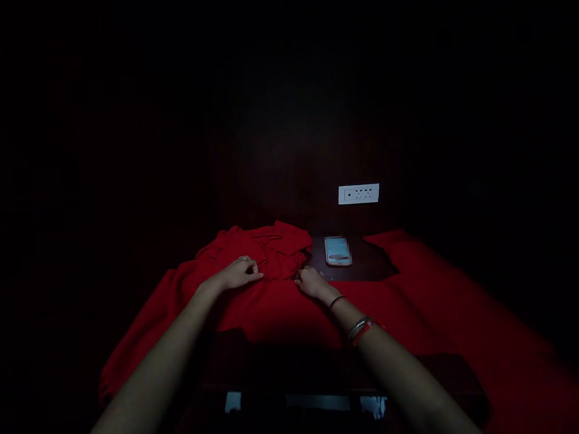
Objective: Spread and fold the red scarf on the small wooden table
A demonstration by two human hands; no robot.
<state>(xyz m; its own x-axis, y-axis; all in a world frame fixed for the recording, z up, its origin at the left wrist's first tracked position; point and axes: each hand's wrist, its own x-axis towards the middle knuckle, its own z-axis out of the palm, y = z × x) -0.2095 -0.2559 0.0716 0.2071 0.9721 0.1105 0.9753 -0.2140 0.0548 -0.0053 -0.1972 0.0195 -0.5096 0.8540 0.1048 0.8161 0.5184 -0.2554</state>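
Observation:
Red cloth (287,311) spreads over a dark surface, bunched up at the back left and hanging out to both sides. My left hand (241,272) is closed on the cloth at the near side of the bunched part, fingers curled and a ring showing. Just to its right, my right hand (311,282) pinches the cloth's edge between thumb and fingers. Bracelets circle the right wrist. A small gap of cloth lies between the two hands.
A phone (338,250) with a lit screen lies on the dark tabletop (368,261) behind my right hand. A white socket plate (358,194) is on the dark wall behind. Pale shapes show below the table's near edge. The surroundings are very dark.

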